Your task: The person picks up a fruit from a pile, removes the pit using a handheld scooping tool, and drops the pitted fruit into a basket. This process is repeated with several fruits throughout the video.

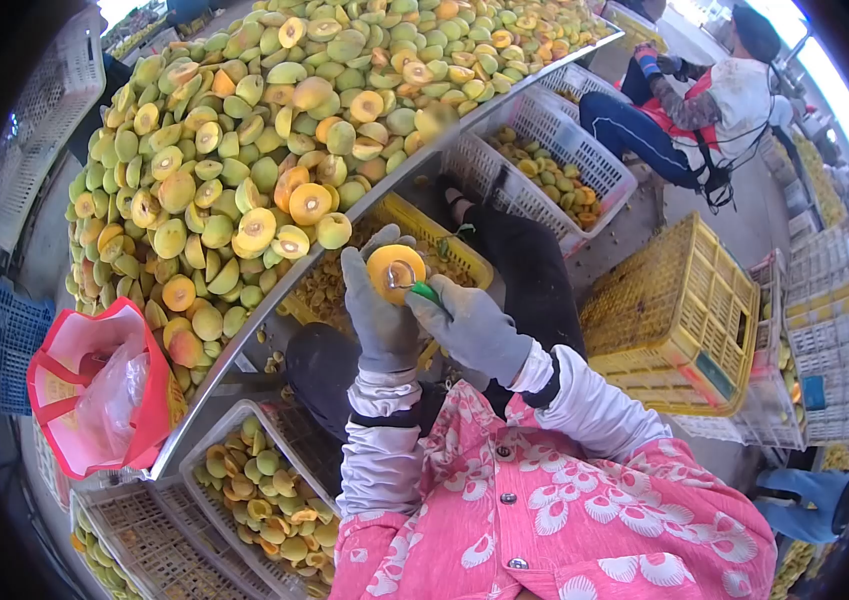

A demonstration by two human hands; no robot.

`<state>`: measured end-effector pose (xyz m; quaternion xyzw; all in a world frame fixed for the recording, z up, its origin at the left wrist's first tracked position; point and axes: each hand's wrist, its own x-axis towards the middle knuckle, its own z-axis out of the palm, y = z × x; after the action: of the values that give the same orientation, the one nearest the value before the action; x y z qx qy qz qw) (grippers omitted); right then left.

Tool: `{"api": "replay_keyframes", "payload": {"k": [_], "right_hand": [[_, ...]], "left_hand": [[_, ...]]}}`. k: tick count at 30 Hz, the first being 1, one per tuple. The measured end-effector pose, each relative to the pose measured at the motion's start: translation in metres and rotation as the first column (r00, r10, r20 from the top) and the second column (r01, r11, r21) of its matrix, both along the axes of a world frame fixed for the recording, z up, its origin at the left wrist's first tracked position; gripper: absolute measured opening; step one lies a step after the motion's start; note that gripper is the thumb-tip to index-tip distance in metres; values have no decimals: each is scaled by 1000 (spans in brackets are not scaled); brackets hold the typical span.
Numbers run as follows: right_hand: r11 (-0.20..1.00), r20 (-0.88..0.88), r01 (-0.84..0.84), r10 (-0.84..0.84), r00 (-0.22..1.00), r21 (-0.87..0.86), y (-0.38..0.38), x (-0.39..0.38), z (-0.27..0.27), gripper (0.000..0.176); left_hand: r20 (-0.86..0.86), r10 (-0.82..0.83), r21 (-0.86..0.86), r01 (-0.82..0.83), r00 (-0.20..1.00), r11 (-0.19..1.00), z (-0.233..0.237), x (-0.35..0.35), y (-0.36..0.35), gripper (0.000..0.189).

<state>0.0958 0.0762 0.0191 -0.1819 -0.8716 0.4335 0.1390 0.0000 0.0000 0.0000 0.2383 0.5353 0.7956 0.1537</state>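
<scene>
My left hand (382,318), in a grey glove, is closed around a halved yellow peach (380,261) with its cut face turned up. In my gloved right hand (479,330) is a pitting tool with a green handle (427,293). Its curved metal end lies in the middle of the cut face, at the pit hollow. Both hands are over my lap, beside the metal edge of the table (364,207). Under them a yellow crate (480,266) holds brownish pits and scraps.
Halved peaches (244,150) are heaped across the table. A red bag (62,385) with clear plastic inside stands at its near corner. White crates of peach halves (269,490) (554,185) flank me. A yellow crate (679,310) stands to the right, and another person (719,110) sits beyond.
</scene>
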Motion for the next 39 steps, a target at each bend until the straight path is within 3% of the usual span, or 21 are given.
{"api": "replay_keyframes", "payload": {"k": [2,6,9,10,11,13,14,15,16,18,20,21,23,24,26,27,29,30,36,38,39], "right_hand": [[1000,-22,23,-23,999,-9,-2,1,-1,26],[999,-99,48,-50,994,-22,-6,-5,-6,33],[997,-4,74,-74,997,-20,-9,-5,0,24],[993,-72,113,-111,991,18,-12,-6,-10,34],[990,-81,113,-120,989,-85,-13,-7,-13,33],[980,-91,14,-33,995,-201,-8,-2,-10,31],[927,-19,1,-9,1000,-376,-11,3,12,34],[766,93,41,25,995,-642,-13,7,34,41],[676,109,31,73,991,-736,-9,13,41,42],[564,93,8,123,988,-825,-8,12,31,43],[345,79,-3,223,972,-938,-2,-1,9,42],[346,77,-3,219,973,-938,-1,1,9,42],[91,5,-24,303,953,-996,2,6,14,43],[90,5,-23,304,953,-996,3,8,14,43],[-258,-191,-95,376,907,-961,8,11,15,45],[-261,-193,-96,377,906,-961,8,10,16,45],[-218,-225,-144,412,883,-965,8,11,16,45],[-219,-226,-145,411,883,-965,9,10,15,45],[-318,-187,-33,469,863,-948,9,8,12,45],[-485,-284,-16,484,828,-874,8,4,6,45],[-489,-279,-5,489,826,-872,9,3,3,45]], "left_hand": [[277,-56,202,-1,959,979,-4,1,2,44],[279,50,197,-108,959,974,18,4,6,44],[-5,201,48,-201,980,979,24,8,8,51],[-79,229,-16,-231,970,973,24,7,9,48],[-37,215,-1,-215,976,977,34,7,10,46],[-283,186,13,-190,941,982,38,4,14,48],[-351,121,9,-126,928,992,26,-6,15,46],[-125,27,-42,-32,992,999,27,-10,17,42],[152,-46,-36,52,987,998,34,-4,18,41],[254,-179,39,175,950,984,52,8,12,46],[399,-250,24,263,882,965,63,7,8,48],[398,-254,24,266,882,964,61,4,10,48],[220,-183,-140,217,958,966,58,0,17,48],[221,-182,-141,216,958,966,56,2,17,48],[88,-116,-154,128,989,980,58,7,18,48],[86,-114,-156,126,990,980,53,5,18,48],[399,-254,114,227,881,967,37,2,18,48],[399,-254,113,228,881,967,39,2,18,48],[-25,-218,-256,205,976,945,45,-2,7,48],[355,-306,64,304,884,951,35,-3,3,49],[364,-298,63,296,883,953,29,-3,4,49]]}}
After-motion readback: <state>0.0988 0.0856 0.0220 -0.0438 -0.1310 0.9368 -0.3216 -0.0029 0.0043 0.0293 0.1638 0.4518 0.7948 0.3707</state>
